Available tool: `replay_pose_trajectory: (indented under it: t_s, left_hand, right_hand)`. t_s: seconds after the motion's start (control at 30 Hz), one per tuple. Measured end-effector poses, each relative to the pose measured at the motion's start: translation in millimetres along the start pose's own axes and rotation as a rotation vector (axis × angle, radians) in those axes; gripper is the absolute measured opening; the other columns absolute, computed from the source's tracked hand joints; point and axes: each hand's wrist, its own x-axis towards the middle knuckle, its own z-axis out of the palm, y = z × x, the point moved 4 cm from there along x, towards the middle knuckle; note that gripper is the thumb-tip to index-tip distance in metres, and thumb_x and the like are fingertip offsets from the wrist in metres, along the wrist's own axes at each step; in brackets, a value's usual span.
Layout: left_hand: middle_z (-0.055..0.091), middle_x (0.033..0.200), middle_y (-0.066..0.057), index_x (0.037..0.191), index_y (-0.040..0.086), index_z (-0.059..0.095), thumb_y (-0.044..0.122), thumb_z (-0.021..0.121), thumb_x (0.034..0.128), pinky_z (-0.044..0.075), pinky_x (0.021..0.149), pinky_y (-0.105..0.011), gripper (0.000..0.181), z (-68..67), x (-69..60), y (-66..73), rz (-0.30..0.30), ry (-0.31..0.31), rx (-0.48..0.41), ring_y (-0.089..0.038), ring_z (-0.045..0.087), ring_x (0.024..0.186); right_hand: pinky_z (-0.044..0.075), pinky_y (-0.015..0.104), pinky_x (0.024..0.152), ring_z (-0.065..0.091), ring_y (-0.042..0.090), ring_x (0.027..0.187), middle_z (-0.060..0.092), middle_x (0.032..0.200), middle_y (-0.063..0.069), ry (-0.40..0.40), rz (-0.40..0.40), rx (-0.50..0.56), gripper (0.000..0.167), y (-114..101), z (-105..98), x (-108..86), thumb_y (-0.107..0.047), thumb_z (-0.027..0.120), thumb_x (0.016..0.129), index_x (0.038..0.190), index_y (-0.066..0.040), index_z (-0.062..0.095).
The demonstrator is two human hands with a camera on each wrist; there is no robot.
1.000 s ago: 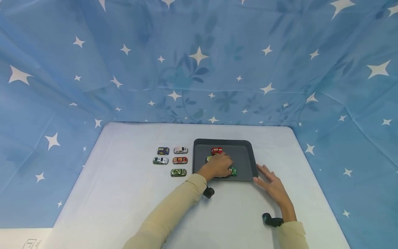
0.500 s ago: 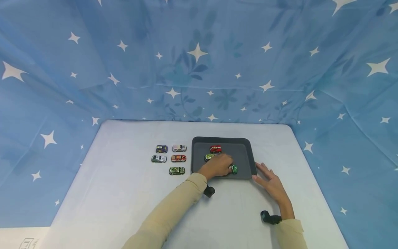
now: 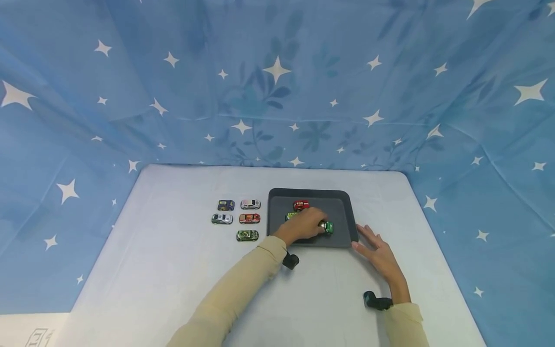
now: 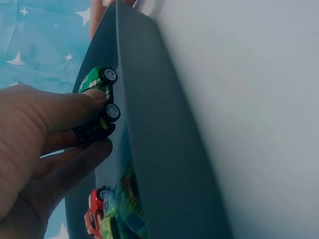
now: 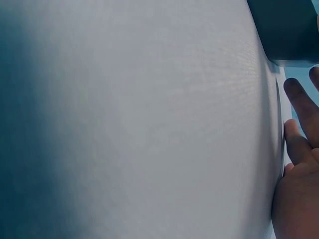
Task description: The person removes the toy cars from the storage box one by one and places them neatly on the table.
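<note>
My left hand [image 3: 305,224] reaches into the dark grey tray [image 3: 342,212] and pinches a green toy car [image 3: 328,227] by its sides. In the left wrist view, thumb and fingers hold that green car [image 4: 97,82] beside the tray wall, wheels facing the camera. A red toy car [image 3: 301,205] and a lime-green toy car [image 3: 290,216], partly hidden by the hand, sit at the tray's left. My right hand [image 3: 381,255] rests at the tray's front right corner, fingers spread and holding nothing; the right wrist view shows its fingers [image 5: 301,104] close to the tray.
Left of the tray, toy cars stand on the white table [image 3: 173,270]: dark blue [image 3: 226,205], white [image 3: 250,204], silver [image 3: 222,219], orange-red [image 3: 249,218] and camouflage green [image 3: 247,235]. A blue star-patterned cloth [image 3: 195,96] surrounds the table.
My left hand has shifted slightly away from me and to the right with the green toy car. My right hand stays at the tray corner. The head view has tilted a little.
</note>
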Motion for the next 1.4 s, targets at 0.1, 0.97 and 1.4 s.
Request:
replay_pose_trajectory:
  t_s: [0.1,0.97,1.4]
  left_hand:
    - [0.073,0.119,-0.005,0.129,0.006,0.075,0.017,0.073,0.1049,0.054,0.092,-0.027,0.026,-6.5,-4.2,-3.0,0.0,0.004,-0.013,-0.016,0.067,0.11]
    - [0.07,0.137,-0.014,0.137,0.0,0.07,0.012,0.074,0.1029,0.054,0.105,-0.039,0.036,-68.4,-69.6,-49.6,-0.106,0.068,-0.073,-0.029,0.065,0.128]
    - [0.074,0.128,-0.013,0.132,0.0,0.074,0.01,0.077,0.1008,0.055,0.104,-0.042,0.033,-80.5,-107.1,-74.8,-0.176,0.099,-0.079,-0.029,0.069,0.121]
  right_hand:
    - [0.001,0.078,0.12,-0.005,0.052,0.16,0.016,0.176,0.017,-0.004,0.002,-0.007,0.082,-0.4,0.7,0.6,-0.049,0.074,0.1,0.167,-0.016,0.041]
    - [0.002,0.068,0.126,0.002,0.044,0.163,0.02,0.175,0.021,-0.002,-0.06,0.016,0.079,1.4,-1.2,2.6,-0.043,0.075,0.101,0.166,-0.012,0.042]
    - [0.001,0.074,0.123,-0.004,0.049,0.161,0.017,0.175,0.022,-0.014,-0.046,0.025,0.08,-0.3,-1.1,1.6,-0.043,0.075,0.101,0.166,-0.011,0.042]
